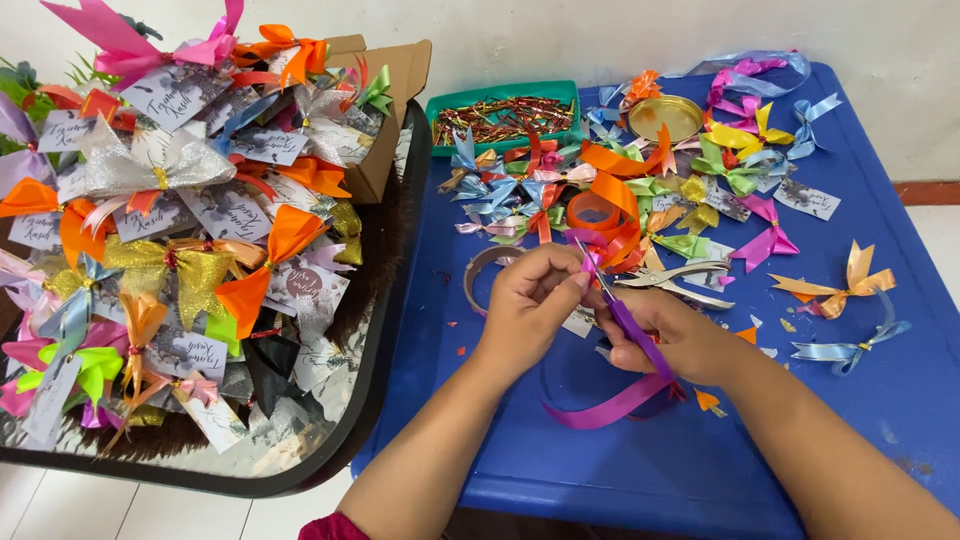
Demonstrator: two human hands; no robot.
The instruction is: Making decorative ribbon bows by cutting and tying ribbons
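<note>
glossy satin purple ribbon (628, 345), smooth blue plastic table (640, 460), shiny metal lid (665, 117).

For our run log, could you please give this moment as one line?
left hand: pinching purple ribbon | right hand: holding same ribbon | surface: blue table | nearby: metal pliers, orange ribbon roll

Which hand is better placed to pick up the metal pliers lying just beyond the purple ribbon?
Probably the right hand: the metal pliers lie just above it, nearly touching. The left hand sits further off and pinches the top of the purple ribbon.
</note>
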